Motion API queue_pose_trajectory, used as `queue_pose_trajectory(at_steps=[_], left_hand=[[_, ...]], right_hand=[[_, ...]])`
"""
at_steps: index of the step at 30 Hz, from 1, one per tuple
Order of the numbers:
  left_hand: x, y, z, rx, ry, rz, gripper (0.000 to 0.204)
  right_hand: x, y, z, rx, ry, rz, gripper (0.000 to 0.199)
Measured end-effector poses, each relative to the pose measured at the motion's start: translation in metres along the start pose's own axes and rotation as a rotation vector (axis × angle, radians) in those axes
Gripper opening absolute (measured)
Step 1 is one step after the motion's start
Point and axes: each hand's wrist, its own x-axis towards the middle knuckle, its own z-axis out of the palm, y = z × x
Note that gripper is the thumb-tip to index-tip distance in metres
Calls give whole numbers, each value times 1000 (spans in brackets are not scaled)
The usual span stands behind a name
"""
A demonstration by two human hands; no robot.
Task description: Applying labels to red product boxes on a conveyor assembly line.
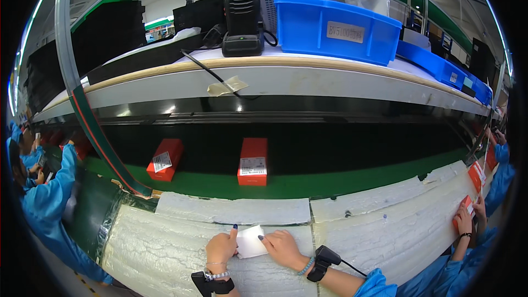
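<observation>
Head view: left hand [221, 248] and right hand [283, 249] grip opposite sides of a small white item [251, 241], located near, above the pale-covered worktop [176, 245]. Two red boxes [253, 151] lie farther off on a green surface [209, 180].

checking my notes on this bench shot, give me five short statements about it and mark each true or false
1. The left hand and right hand hold a white item between them. True.
2. The blue bin stands on the green belt. False: the blue bin stands on the raised shelf.
3. Red boxes lie on the green belt, beyond the hands. True.
4. The two-way radio is yellow. False: the two-way radio is black.
5. A black device is strapped on just behind the right hand. True.
</observation>
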Motion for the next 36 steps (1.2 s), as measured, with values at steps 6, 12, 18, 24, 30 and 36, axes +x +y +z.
queue_pose_trajectory(at_steps=[6, 12, 18, 24, 30, 36], left_hand=[[1, -3, -2, 65, 293, 85, 61], [-10, 35, 4, -388, 396, 327, 58], [-28, 76, 48, -655, 367, 491, 54], [-29, 89, 59, -482, 331, 647, 52], [-25, 86, 51, -428, 346, 587, 50], [-16, 80, 65, -392, 283, 587, 45]], right_hand=[[-2, -1, 4, 38, 38, -8, 24], [-3, -4, -5, 165, 148, 118, 23], [21, 20, -26, 30, 333, 183, 11], [74, 49, -35, -283, 277, 212, 57], [144, 62, -12, -620, 221, 433, 68], [155, 86, -16, -711, 210, 522, 64]])
